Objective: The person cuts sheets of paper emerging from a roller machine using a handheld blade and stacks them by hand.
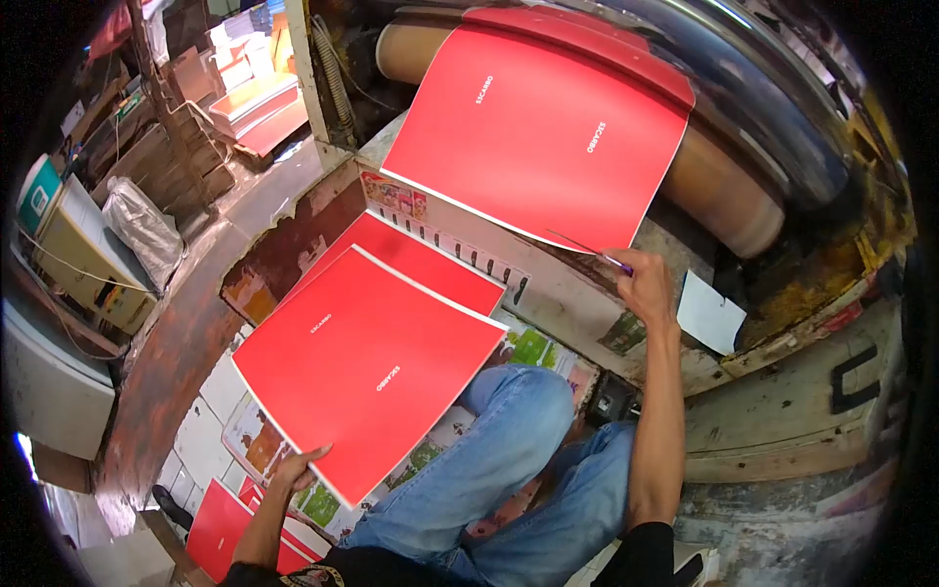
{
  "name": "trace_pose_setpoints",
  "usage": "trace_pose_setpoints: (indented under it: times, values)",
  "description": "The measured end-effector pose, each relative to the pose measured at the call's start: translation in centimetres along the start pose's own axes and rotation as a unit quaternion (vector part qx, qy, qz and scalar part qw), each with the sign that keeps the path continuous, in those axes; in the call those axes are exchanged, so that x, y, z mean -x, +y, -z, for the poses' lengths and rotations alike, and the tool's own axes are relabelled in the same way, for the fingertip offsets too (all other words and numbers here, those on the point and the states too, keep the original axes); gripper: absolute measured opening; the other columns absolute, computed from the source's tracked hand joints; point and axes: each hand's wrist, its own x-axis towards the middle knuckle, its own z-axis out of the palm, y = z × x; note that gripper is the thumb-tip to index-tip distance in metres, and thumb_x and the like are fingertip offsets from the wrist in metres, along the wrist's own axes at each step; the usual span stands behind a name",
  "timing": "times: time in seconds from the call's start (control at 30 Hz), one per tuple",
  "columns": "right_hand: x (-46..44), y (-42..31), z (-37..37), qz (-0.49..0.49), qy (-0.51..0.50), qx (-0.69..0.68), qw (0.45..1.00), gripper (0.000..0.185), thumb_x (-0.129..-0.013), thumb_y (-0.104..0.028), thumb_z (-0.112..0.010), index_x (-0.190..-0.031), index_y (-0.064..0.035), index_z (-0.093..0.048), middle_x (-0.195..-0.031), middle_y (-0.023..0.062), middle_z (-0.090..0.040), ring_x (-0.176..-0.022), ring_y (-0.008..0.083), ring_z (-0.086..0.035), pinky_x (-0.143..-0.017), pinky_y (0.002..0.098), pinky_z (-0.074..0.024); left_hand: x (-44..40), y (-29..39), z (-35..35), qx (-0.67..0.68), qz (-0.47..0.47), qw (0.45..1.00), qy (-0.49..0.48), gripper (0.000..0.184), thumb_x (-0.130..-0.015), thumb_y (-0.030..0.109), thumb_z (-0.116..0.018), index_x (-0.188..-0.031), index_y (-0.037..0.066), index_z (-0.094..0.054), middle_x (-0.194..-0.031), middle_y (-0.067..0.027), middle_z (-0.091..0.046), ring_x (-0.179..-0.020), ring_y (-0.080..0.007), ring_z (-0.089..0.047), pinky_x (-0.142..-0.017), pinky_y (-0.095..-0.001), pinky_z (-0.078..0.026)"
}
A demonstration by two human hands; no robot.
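- Head view, machine first: a chrome roller (782,108) and a brown roller (729,196) lie slantwise beyond the worker's knees.
- Red sheet at the rollers (538,137): its upper part meets the machine, and its visible longer edge runs roughly along the rollers. It lies ahead of the right hand and off to its left, well apart from the left hand.
- Red sheet in the left hand (362,362): tilted above the jeans, its long axis hard to judge (the lens bends everything).
- Left hand (296,472): pinching that sheet's near edge, thumb on top.
- Right hand (648,284): much the nearer to the roller sheet, fingers curled round a slim purple-handled tool (618,264), which points at the lower edge; contact I can't tell.
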Motion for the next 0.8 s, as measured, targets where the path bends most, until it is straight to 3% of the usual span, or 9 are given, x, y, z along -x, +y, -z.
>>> trace_pose_setpoints:
  times: [0.03,0.1,0.23,0.4,0.47,0.53,0.6,0.63,0.8]
  values:
    - [0.2,-0.5,0.0,0.0,-0.004,-0.002,1.0,0.035,-0.068,0.006,-0.055,-0.095,-0.0064,-0.073,-0.091,0.0194,-0.068,-0.08,0.0336,-0.068,-0.072,0.0391,-0.053,-2.5,-0.9,0.5,-0.043,0.044,0.998,0.023,0.049,-0.086,0.01,-0.07,-0.129,0.0,-0.048,-0.116,-0.0143,-0.063,-0.099,-0.023,-0.066,-0.078,-0.0295,-0.059]
    - [0.5,-1.3,0.2,-0.003,-0.039,-0.015,0.999,0.033,-0.067,0.004,-0.055,-0.093,-0.0073,-0.074,-0.082,0.0215,-0.066,-0.074,0.036,-0.067,-0.069,0.0413,-0.0519,-7.7,-2.6,-0.1,0.207,-0.12,0.971,-0.007,0.049,-0.085,0.01,-0.071,-0.126,-0.001,-0.048,-0.113,-0.0159,-0.063,-0.094,-0.0236,-0.068,-0.07,-0.0305,-0.061]
    - [1.0,-2.1,0.6,0.022,-0.093,0.065,0.993,0.011,-0.08,-0.013,-0.071,-0.088,-0.0054,-0.073,-0.061,0.022,-0.055,-0.048,0.0341,-0.052,-0.052,0.0412,-0.041,-11.8,1.1,-4.3,0.218,-0.128,0.968,0.0,0.048,-0.084,0.009,-0.072,-0.123,-0.003,-0.048,-0.11,-0.0168,-0.064,-0.087,-0.024,-0.069,-0.065,-0.0332,-0.061]
    - [1.7,-5.9,1.9,-0.034,-0.162,0.053,0.985,0.019,-0.077,-0.021,-0.073,-0.093,-0.0108,-0.074,-0.075,0.0228,-0.063,-0.071,0.0389,-0.063,-0.067,0.044,-0.0502,-17.8,3.0,-6.5,0.125,-0.131,0.971,0.156,0.047,-0.082,0.01,-0.075,-0.119,-0.003,-0.05,-0.11,-0.0171,-0.064,-0.081,-0.0245,-0.068,-0.063,-0.0355,-0.061]
    - [2.4,-6.3,1.7,-0.03,-0.166,0.047,0.985,0.018,-0.077,-0.02,-0.072,-0.093,-0.0112,-0.074,-0.076,0.0227,-0.063,-0.072,0.0389,-0.064,-0.067,0.0441,-0.0503,-21.4,0.9,-6.5,0.15,-0.259,0.936,0.185,0.054,-0.079,0.022,-0.079,-0.119,-0.002,-0.052,-0.107,-0.0178,-0.065,-0.09,-0.0286,-0.067,-0.071,-0.0443,-0.059]
    - [3.1,-5.0,0.6,-0.014,-0.153,0.024,0.988,0.019,-0.076,-0.019,-0.073,-0.093,-0.0119,-0.074,-0.076,0.0222,-0.064,-0.074,0.0393,-0.064,-0.069,0.0445,-0.0509,-20.6,2.3,-8.1,-0.125,-0.39,0.823,0.393,0.07,-0.071,0.036,-0.083,-0.122,-0.003,-0.052,-0.113,-0.0225,-0.063,-0.102,-0.0368,-0.062,-0.096,-0.0585,-0.043]
    - [3.7,-5.3,0.2,-0.002,-0.148,0.03,0.988,0.02,-0.074,-0.019,-0.073,-0.093,-0.0118,-0.074,-0.076,0.0225,-0.064,-0.075,0.0401,-0.064,-0.07,0.0454,-0.0512,-14.5,5.1,-10.4,-0.138,-0.357,0.881,0.277,0.09,-0.061,0.047,-0.086,-0.127,-0.004,-0.05,-0.131,-0.0281,-0.05,-0.131,-0.0443,-0.036,-0.113,-0.0616,-0.01]
    - [3.6,-6.3,0.6,-0.007,-0.166,0.031,0.986,0.02,-0.074,-0.019,-0.072,-0.093,-0.0112,-0.074,-0.077,0.0226,-0.064,-0.076,0.0401,-0.063,-0.07,0.0458,-0.0511,-12.4,5.5,-11.8,-0.279,-0.336,0.843,0.314,0.103,-0.057,0.048,-0.087,-0.134,-0.004,-0.041,-0.139,-0.0318,-0.036,-0.136,-0.0485,-0.018,-0.113,-0.0617,-0.002]
    - [3.3,-9.9,1.5,0.006,-0.201,-0.007,0.979,0.02,-0.075,-0.019,-0.072,-0.093,-0.0095,-0.073,-0.079,0.0224,-0.063,-0.078,0.0396,-0.063,-0.07,0.0455,-0.0502,-12.6,1.0,-16.6,-0.542,-0.152,0.798,0.217,0.14,-0.05,0.051,-0.088,-0.148,-0.004,-0.004,-0.148,-0.0398,-0.004,-0.133,-0.056,0.025,-0.109,-0.064,0.012]
